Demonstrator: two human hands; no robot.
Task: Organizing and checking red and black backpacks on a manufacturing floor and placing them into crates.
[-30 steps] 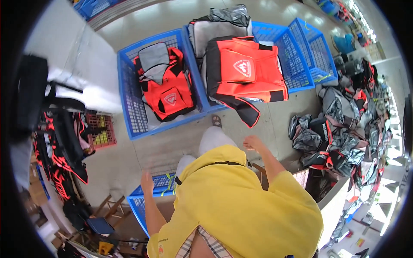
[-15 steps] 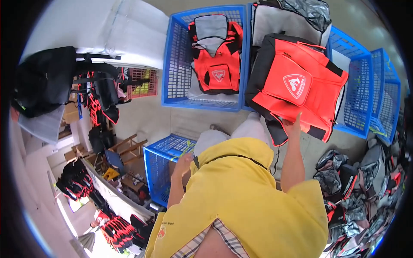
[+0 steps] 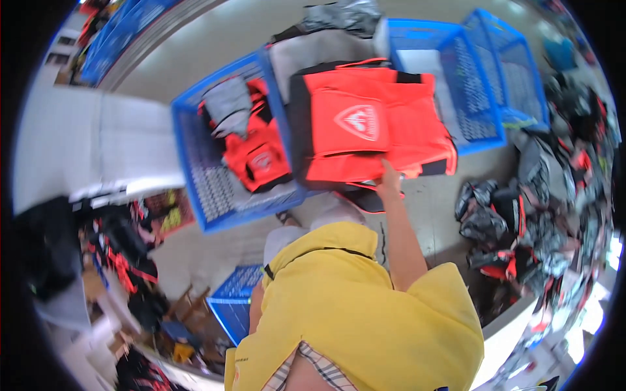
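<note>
My right hand (image 3: 390,181) grips the near edge of a red and black backpack (image 3: 411,127) with a white emblem on its front pocket. The fingers curl round the fabric and are partly hidden by it. This backpack lies across a blue crate, over pale grey material (image 3: 297,55). Another red, black and grey bag (image 3: 264,146) lies inside the blue crate (image 3: 199,218) to the left. Only a strip of my left forearm (image 3: 256,309) shows beside my yellow shirt; the left hand is out of sight.
More blue crates (image 3: 482,140) stand to the right. Silver, grey and red bags (image 3: 502,215) are heaped on the floor at the right. A white-covered surface (image 3: 130,140) and black bags (image 3: 120,234) are at the left. Another blue crate (image 3: 228,313) stands near my left side.
My view has turned, so the crates sit further left and tilt. My right hand keeps hold of the backpack, which has swung round. My left hand has gone out of sight.
</note>
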